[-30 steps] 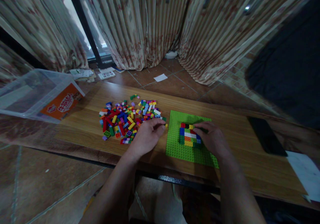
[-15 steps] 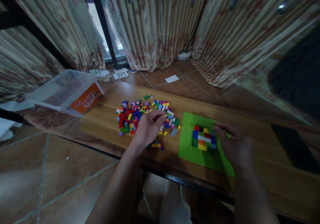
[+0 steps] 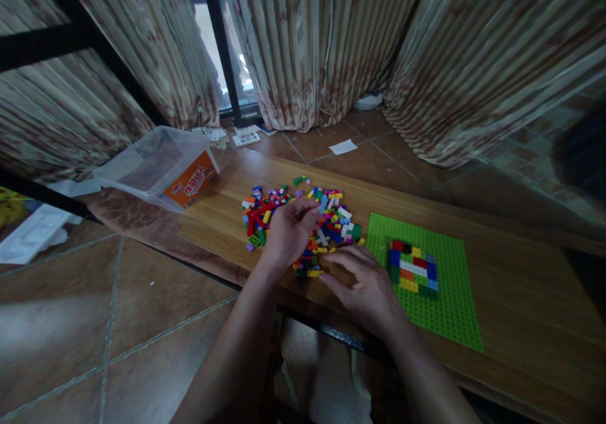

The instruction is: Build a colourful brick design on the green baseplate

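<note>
A heap of small coloured bricks (image 3: 331,216) lies on the wooden table (image 3: 222,219). My left hand (image 3: 288,231) rests on the middle of the heap, fingers curled down among the bricks; what they hold is hidden. My right hand (image 3: 364,288) lies flat on the table at the heap's near edge, fingers stretched out towards the bricks. To its right sits a green baseplate (image 3: 449,298) carrying a small block of stacked bricks (image 3: 411,269) in red, yellow, white, blue and orange.
A clear plastic tub (image 3: 151,165) with an orange label lies tipped at the table's left end. Striped curtains (image 3: 303,39) hang behind. Papers (image 3: 246,137) and a white slip (image 3: 343,146) lie on the tiled floor.
My right hand has left the baseplate and moved left to the near edge of the heap. My left hand has pushed further into the bricks. The view has swung left.
</note>
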Demonstrator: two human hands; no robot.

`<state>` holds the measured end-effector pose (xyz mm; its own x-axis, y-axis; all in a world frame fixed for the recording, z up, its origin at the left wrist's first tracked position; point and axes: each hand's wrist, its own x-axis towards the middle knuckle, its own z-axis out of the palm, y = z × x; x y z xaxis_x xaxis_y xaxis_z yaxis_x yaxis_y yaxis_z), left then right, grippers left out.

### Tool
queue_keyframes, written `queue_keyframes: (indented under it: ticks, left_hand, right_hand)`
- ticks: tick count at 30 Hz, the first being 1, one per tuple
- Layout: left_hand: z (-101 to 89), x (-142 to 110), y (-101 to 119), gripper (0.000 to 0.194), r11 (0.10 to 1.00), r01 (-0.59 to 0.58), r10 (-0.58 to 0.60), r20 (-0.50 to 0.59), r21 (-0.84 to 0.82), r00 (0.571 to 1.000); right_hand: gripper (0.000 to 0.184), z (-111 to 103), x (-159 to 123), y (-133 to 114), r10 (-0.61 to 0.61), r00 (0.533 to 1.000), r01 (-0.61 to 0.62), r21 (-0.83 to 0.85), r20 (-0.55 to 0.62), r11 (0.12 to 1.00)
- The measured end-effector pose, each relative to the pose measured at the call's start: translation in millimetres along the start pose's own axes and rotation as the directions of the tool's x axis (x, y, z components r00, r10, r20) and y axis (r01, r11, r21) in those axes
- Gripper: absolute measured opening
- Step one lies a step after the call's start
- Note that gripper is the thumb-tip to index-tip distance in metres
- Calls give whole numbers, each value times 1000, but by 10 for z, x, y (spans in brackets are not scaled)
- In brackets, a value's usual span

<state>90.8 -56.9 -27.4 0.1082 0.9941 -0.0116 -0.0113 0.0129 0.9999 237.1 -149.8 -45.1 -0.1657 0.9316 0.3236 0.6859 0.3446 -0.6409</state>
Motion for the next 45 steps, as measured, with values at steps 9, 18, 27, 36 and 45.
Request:
queue_keyframes:
  ticks: [9,18,27,36,45]
  left_hand:
    - [-50,39,-83,20,999,-28,28,-16,38,999]
    - [-55,33,-58,21,998,-28,28,-10,59,1000]
    - [-74,35,-76,21,995,-30,33,-23,90,999]
    - [-98,29,-74,19,992,-36,33,29,121,999]
    - [115,-141,60,14,991,74,-115,443,110,889]
  right_hand:
    - [8,179,-38,61,-16,995,29,-131,97,991]
    - [19,65,-4,136,117,973,-151,-170,-197,974]
    - [28,449,-6,-163,-50,999,50,-87,3,995]
    - [28,363,66,-76,-19,990,14,-35,-142,999]
    - [35,75,161,44,180,839,-171,66,-514,983]
